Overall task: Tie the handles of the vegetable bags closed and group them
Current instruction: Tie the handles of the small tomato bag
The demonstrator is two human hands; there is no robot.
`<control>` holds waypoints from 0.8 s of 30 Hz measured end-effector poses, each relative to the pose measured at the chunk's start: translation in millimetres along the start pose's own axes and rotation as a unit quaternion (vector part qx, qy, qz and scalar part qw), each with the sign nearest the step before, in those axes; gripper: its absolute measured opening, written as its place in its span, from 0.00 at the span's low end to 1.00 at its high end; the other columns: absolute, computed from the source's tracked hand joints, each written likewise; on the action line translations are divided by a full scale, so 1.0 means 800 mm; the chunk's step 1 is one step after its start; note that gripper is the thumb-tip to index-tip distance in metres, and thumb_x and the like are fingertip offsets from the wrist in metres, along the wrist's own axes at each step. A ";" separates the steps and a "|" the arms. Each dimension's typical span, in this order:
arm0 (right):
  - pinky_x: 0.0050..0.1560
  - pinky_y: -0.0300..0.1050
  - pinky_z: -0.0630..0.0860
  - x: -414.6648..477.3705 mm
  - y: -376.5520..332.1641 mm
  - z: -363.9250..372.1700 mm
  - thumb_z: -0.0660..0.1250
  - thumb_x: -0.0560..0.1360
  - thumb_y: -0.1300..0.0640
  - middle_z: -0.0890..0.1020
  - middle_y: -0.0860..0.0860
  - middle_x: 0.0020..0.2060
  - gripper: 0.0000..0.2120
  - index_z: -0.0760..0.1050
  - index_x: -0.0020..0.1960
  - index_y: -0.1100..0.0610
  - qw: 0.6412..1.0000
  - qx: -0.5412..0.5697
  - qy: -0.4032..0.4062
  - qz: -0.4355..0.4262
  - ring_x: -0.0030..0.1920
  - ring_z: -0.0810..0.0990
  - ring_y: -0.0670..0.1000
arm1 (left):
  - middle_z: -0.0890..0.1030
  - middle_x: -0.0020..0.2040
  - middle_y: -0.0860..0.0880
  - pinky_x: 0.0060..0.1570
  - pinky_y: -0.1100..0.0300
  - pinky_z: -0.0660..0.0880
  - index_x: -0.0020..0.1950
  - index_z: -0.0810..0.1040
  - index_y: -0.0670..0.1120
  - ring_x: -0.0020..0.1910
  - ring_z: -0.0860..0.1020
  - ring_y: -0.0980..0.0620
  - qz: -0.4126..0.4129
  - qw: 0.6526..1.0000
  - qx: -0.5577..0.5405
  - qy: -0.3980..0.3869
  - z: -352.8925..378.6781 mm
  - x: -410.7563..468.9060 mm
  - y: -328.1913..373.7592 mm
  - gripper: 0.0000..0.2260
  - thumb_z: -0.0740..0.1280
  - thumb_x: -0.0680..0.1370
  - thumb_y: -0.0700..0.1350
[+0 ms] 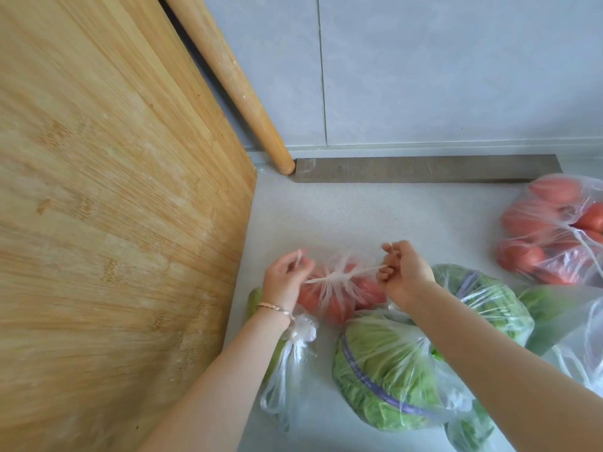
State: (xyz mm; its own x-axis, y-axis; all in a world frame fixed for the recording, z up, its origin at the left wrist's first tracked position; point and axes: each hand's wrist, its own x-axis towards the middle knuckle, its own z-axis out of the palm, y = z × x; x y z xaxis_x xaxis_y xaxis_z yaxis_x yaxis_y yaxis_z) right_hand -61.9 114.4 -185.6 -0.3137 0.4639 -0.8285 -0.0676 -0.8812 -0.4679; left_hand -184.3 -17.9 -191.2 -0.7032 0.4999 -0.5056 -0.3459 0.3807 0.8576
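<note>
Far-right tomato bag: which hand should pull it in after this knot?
Likely the right hand. It sits nearer the far-right tomato bag; the left hand is by the board, with the near tomato bag between them.

red tomatoes (339, 298), green cabbage (375, 380) purple-banded, tan board (114, 207)

Bright, even daylight; soft faint shadows; wide-angle bending at edges; slight blur throughout; mild sheen on plastic.
</note>
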 end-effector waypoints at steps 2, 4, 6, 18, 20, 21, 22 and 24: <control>0.31 0.36 0.60 -0.009 -0.004 0.006 0.57 0.77 0.59 0.65 0.46 0.23 0.09 0.76 0.48 0.57 0.997 -0.008 -0.067 -0.044 0.28 0.61 0.45 | 0.76 0.55 0.50 0.53 0.67 0.74 0.67 0.71 0.45 0.47 0.75 0.56 0.091 0.980 0.164 -0.063 0.004 -0.002 -0.008 0.24 0.71 0.72 0.41; 0.35 0.34 0.69 -0.015 -0.004 0.007 0.60 0.77 0.59 0.72 0.45 0.31 0.13 0.73 0.61 0.56 0.982 -0.097 -0.124 -0.107 0.35 0.70 0.44 | 0.72 0.61 0.50 0.59 0.60 0.73 0.70 0.66 0.47 0.54 0.75 0.54 0.168 0.933 0.298 -0.115 0.007 0.000 -0.015 0.30 0.72 0.70 0.44; 0.37 0.29 0.75 -0.015 0.003 0.006 0.62 0.76 0.60 0.78 0.40 0.46 0.25 0.61 0.71 0.52 0.944 -0.240 -0.151 -0.168 0.46 0.75 0.42 | 0.68 0.69 0.49 0.66 0.48 0.67 0.72 0.61 0.50 0.67 0.69 0.49 0.203 0.868 0.426 -0.153 0.011 0.004 -0.022 0.35 0.73 0.69 0.50; 0.73 0.53 0.53 0.046 0.040 -0.008 0.49 0.79 0.43 0.44 0.50 0.76 0.29 0.38 0.74 0.43 0.497 -0.828 -0.129 -0.226 0.76 0.45 0.55 | 0.67 0.71 0.57 0.49 0.57 0.59 0.72 0.60 0.56 0.58 0.71 0.47 0.234 0.763 0.598 -0.074 0.017 0.012 -0.050 0.34 0.46 0.69 0.68; 0.72 0.52 0.55 0.047 0.041 -0.009 0.49 0.79 0.43 0.44 0.50 0.76 0.29 0.38 0.74 0.43 0.495 -0.829 -0.131 -0.225 0.76 0.48 0.54 | 0.66 0.71 0.58 0.49 0.58 0.59 0.72 0.59 0.57 0.59 0.70 0.47 0.232 0.758 0.605 -0.070 0.019 0.012 -0.052 0.36 0.42 0.67 0.69; 0.72 0.51 0.55 0.046 0.042 -0.010 0.50 0.79 0.44 0.45 0.50 0.76 0.29 0.39 0.74 0.43 0.499 -0.825 -0.133 -0.229 0.75 0.49 0.54 | 0.65 0.72 0.58 0.50 0.58 0.59 0.72 0.57 0.57 0.60 0.68 0.48 0.217 0.757 0.612 -0.073 0.020 0.014 -0.051 0.34 0.44 0.68 0.68; 0.73 0.52 0.55 0.044 0.043 -0.010 0.52 0.79 0.44 0.46 0.50 0.76 0.29 0.41 0.74 0.43 0.513 -0.814 -0.138 -0.233 0.75 0.49 0.54 | 0.65 0.71 0.58 0.52 0.57 0.60 0.72 0.56 0.57 0.61 0.68 0.48 0.200 0.760 0.613 -0.080 0.021 0.013 -0.050 0.32 0.49 0.71 0.67; 0.74 0.52 0.54 0.035 0.041 -0.008 0.58 0.78 0.49 0.50 0.49 0.75 0.28 0.49 0.73 0.42 0.596 -0.745 -0.163 -0.251 0.75 0.50 0.51 | 0.70 0.68 0.55 0.56 0.55 0.65 0.72 0.57 0.55 0.60 0.71 0.49 0.181 0.826 0.527 -0.084 0.021 0.011 -0.041 0.31 0.62 0.73 0.61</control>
State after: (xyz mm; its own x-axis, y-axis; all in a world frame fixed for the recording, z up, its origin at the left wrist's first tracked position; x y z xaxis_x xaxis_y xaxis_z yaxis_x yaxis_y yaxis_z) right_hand -66.7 99.2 -225.7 -0.7928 0.3780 -0.4782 0.6086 0.5340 -0.5869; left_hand -168.7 -12.7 -225.9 -0.5153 0.7965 -0.3162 0.6633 0.6043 0.4414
